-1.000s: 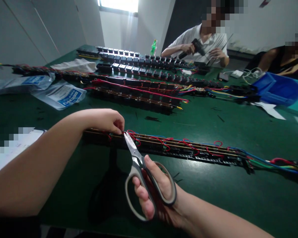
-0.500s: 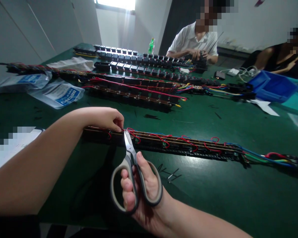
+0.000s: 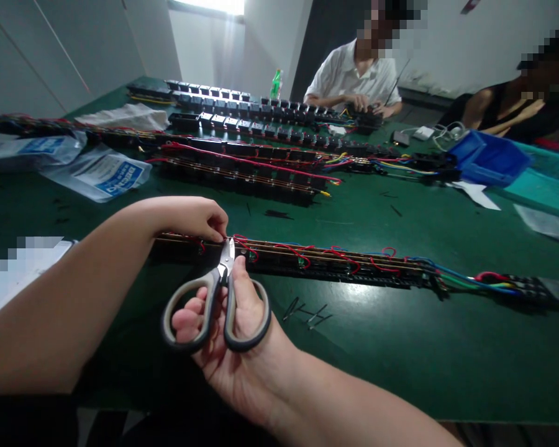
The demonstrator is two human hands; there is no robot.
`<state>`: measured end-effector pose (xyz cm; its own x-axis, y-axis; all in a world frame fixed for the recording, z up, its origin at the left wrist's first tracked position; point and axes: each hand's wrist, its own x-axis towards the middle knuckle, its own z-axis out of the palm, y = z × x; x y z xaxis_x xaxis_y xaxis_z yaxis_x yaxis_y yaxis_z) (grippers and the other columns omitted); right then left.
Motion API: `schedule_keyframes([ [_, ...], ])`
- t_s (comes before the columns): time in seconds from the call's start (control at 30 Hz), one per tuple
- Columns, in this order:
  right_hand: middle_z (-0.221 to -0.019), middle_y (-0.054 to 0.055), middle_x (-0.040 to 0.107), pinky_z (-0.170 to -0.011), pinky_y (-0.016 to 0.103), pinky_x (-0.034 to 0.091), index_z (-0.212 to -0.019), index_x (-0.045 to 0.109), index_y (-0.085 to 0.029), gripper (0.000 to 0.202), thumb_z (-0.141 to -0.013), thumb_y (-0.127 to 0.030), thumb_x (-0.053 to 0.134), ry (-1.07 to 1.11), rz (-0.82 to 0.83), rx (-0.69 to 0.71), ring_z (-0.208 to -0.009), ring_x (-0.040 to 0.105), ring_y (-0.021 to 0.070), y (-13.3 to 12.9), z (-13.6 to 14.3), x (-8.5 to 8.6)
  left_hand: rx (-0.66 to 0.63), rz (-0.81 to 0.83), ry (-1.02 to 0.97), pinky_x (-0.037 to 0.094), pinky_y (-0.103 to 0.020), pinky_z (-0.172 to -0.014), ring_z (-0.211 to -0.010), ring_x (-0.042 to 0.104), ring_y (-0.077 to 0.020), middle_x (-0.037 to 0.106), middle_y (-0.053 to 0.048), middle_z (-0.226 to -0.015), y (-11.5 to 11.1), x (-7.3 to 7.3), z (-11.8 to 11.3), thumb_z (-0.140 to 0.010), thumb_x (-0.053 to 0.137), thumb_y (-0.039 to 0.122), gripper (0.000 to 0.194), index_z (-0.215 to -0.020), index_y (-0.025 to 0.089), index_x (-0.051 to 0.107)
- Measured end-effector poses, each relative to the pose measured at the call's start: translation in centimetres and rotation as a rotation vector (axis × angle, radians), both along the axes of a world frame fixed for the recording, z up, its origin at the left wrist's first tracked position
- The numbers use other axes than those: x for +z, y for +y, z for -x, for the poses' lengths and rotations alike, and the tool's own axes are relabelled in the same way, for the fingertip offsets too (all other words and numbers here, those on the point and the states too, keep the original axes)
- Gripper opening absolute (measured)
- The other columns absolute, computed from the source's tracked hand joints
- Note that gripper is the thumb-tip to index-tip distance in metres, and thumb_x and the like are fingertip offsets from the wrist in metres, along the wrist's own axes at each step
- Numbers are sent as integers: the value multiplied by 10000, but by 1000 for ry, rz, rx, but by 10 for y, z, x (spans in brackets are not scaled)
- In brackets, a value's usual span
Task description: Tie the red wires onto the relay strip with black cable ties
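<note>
My right hand (image 3: 242, 323) holds a pair of scissors (image 3: 226, 264) with grey and black handles, fingers through one loop and thumb along the other. The blades point away from me, and their tips are right beside the fingertips of my left hand (image 3: 209, 218). That hand is closed in a pinch over a long black strip assembly (image 3: 326, 264); what lies between its fingers is hidden. Brass-coloured rods run along the strip, with looped red wires (image 3: 302, 257) on it. Blue, green and yellow wires (image 3: 470, 279) leave its right end.
Several similar black strips (image 3: 242, 167) lie across the far half of the green table (image 3: 400, 354). Plastic bags (image 3: 102, 174) are at left, a blue bin (image 3: 489, 158) at right. Black offcuts (image 3: 307, 313) lie near my right forearm. Two people sit across the table.
The scissors have swung left and turned, with their tips still by my left fingertips. My left hand keeps its pinch. The whole view has shifted slightly.
</note>
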<state>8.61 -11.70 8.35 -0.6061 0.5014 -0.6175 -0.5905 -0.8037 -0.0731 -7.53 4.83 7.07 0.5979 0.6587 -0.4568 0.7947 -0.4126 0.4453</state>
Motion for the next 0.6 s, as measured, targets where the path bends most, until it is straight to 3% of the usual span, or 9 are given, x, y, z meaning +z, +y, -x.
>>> schedule_keyframes([
  [0.3, -483, -16, 552, -352, 133, 466, -741, 590, -102, 634, -986, -622, 323, -138, 59, -42, -354, 526, 53, 0, 0, -1, 3, -21, 0, 439, -246, -699, -794, 658, -167, 734, 14, -837, 2, 0, 2, -794, 616, 417, 229, -875, 222, 706],
  [0.6, -448, -70, 436, -320, 93, 329, -689, 529, -127, 653, -989, -651, 278, 49, 20, 7, -314, 375, 5, -3, -17, -13, 48, -34, 37, 436, -264, -699, -782, 653, -180, 743, -5, -837, 1, 1, 0, -765, 620, 395, 233, -864, 208, 718],
])
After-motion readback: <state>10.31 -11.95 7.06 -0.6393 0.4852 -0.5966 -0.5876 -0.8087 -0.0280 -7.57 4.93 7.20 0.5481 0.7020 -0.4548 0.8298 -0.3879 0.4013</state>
